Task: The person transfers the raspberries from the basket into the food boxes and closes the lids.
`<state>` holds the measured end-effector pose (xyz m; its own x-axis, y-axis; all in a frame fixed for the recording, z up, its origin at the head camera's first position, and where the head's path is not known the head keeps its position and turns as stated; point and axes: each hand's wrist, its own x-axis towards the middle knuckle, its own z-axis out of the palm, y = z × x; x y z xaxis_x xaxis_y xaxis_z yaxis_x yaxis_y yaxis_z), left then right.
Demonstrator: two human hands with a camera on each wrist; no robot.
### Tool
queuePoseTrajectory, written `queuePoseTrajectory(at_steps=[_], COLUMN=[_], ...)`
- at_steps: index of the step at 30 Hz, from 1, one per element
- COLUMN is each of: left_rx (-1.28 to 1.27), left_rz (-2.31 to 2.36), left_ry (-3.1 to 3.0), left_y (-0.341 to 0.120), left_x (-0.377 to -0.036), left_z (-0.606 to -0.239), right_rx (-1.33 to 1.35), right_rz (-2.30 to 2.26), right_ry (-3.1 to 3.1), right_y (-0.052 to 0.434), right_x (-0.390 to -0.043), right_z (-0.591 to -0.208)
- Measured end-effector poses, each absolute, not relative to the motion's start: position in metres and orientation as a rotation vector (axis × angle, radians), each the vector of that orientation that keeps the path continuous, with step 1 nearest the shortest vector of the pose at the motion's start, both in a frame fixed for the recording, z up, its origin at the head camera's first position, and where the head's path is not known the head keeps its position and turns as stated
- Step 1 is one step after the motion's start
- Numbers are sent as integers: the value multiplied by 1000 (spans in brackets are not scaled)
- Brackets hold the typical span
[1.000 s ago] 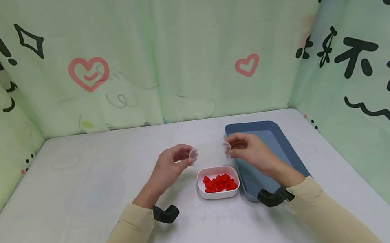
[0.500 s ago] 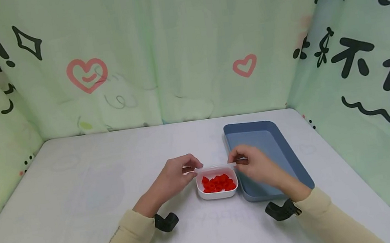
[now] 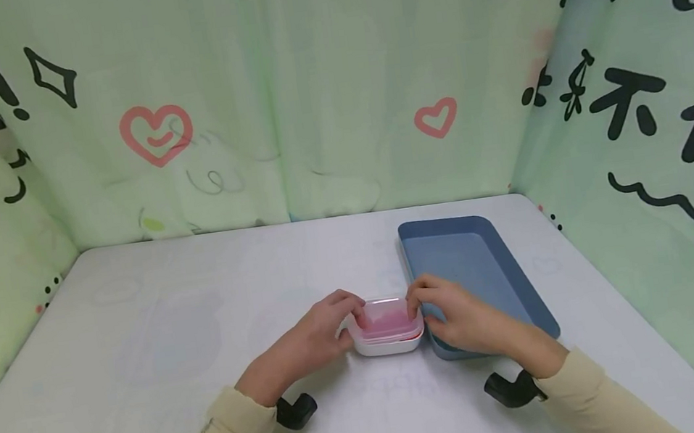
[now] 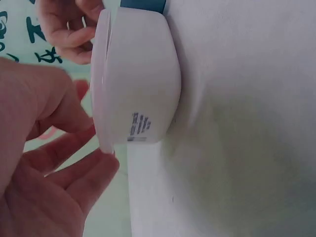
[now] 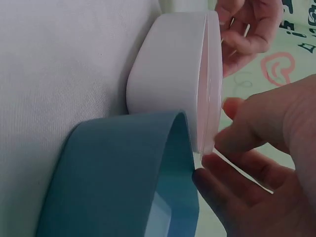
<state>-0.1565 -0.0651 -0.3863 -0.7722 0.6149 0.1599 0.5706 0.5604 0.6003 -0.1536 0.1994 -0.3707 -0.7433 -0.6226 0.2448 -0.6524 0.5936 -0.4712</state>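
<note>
A clear plastic lid (image 3: 390, 319) lies over a white box (image 3: 389, 348), with pinkish red showing through it. A narrow gap shows between lid and box wall (image 5: 165, 64) in the right wrist view, so the lid is not flush there. My left hand (image 3: 319, 333) grips the lid's left edge with bent fingers. On the opposite side my right hand (image 3: 455, 312) holds the right edge, fingertips on its top and rim. The left wrist view shows the lid (image 4: 101, 84) edge-on, with left fingers (image 4: 94, 180) at its rim. The red pieces inside are mostly hidden.
A blue-grey tray (image 3: 464, 252) stands right beside the box, its near corner close to my right hand. Both rest on a white-covered table (image 3: 160, 343). Green printed curtains (image 3: 332, 101) enclose the back and sides.
Both hands have come down and nearer, bringing the lid from above and behind the box to lie over it. The red pieces, earlier in plain view, are now covered.
</note>
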Motion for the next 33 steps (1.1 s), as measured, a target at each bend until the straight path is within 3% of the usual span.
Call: queuePoseTrajectory(at_steps=[20,33], left_rx=[1329,1045], left_rz=[485,104], left_ry=[2989,3087], left_y=[-46,-28], left_x=[-142,-130], left_z=[-396,-402], right_rx=[988,913], right_rz=[726,258], right_ry=[-2844,-2772], right_y=[190,172], right_x=[-146,-130], right_z=[-383,-401])
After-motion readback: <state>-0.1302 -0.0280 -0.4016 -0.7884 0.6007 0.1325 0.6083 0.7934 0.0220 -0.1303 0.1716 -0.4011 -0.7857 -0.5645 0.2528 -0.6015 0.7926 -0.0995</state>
